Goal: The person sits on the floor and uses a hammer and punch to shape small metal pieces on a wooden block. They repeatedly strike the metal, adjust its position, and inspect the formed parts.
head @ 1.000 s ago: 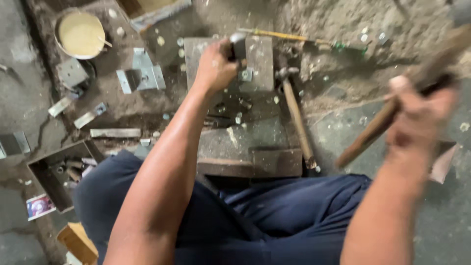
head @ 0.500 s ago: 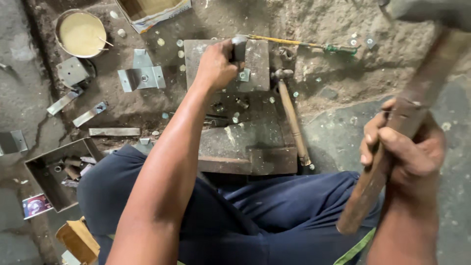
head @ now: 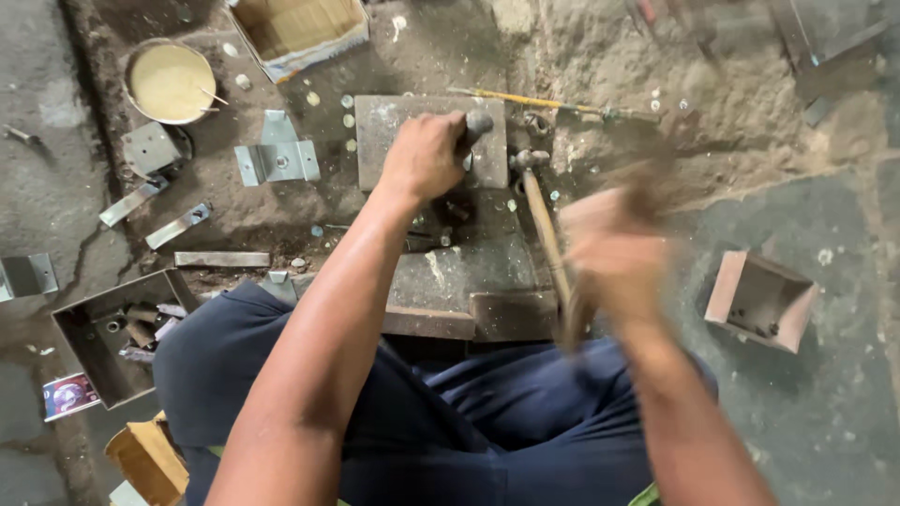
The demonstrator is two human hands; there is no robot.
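Observation:
My left hand (head: 427, 155) is closed around a short grey metal punch (head: 476, 124), holding it upright on a square steel plate (head: 384, 126) that lies on the dirty floor. My right hand (head: 609, 248) is smeared by fast motion to the right of the plate. It grips the wooden handle of a hammer (head: 652, 183), which shows only as a brown blur above the hand. The hammer's head cannot be made out. My blue-trousered legs (head: 487, 412) fill the bottom of the view.
A second hammer (head: 546, 230) lies beside the plate on a worn steel block (head: 459, 276). Around it are a bowl of yellowish stuff (head: 171, 82), a cardboard box (head: 295, 28), metal brackets (head: 277, 159), a tray of parts (head: 98, 337) and a small rusty box (head: 764, 300).
My right hand has swung the hammer down and leftward from its raised position at the right. My left hand has kept the punch in place on the plate.

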